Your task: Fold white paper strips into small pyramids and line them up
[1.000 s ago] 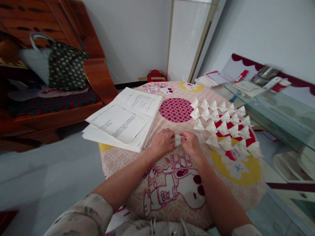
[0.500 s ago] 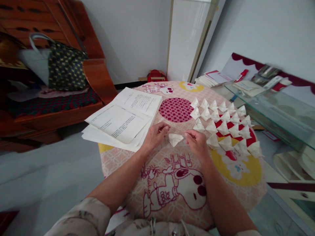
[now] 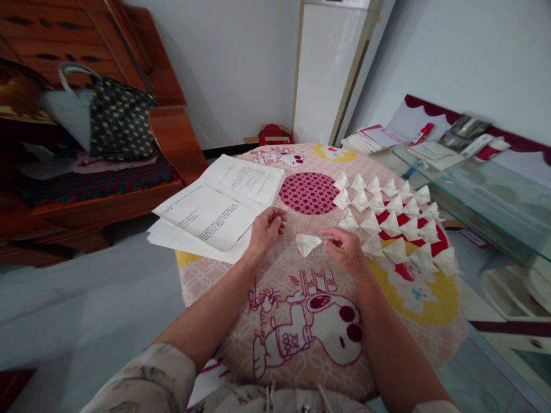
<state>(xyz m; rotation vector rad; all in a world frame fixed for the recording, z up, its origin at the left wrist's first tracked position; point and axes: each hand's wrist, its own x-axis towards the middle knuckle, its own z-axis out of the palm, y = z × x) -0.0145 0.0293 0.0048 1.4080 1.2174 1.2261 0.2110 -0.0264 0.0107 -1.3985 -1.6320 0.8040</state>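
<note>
A small white piece of folded paper [image 3: 307,244], pointed toward me, lies on the patterned tablecloth [image 3: 288,281] between my hands. My right hand [image 3: 344,248] is at its right corner, thumb and index finger closed together on that tip. Left of the paper and apart from it, my left hand [image 3: 267,230] holds nothing, its fingers loosely bent, beside the lower right edge of an open stack of printed sheets [image 3: 215,209]. Several similar folded paper pieces [image 3: 376,203] stand in rows to the right, beyond my right hand.
A glass shelf [image 3: 473,189] with papers, a red tube and metal containers adjoins the round table's right side. At the left stands a wooden bench [image 3: 172,132] bearing a dark patterned bag [image 3: 123,117]. A tall white cabinet [image 3: 329,69] rises behind the table.
My left hand has drawn away from the folded paper, leftward toward the printed sheets. My right hand's fingertips have come to the paper's right corner. The paper has hardly moved.
</note>
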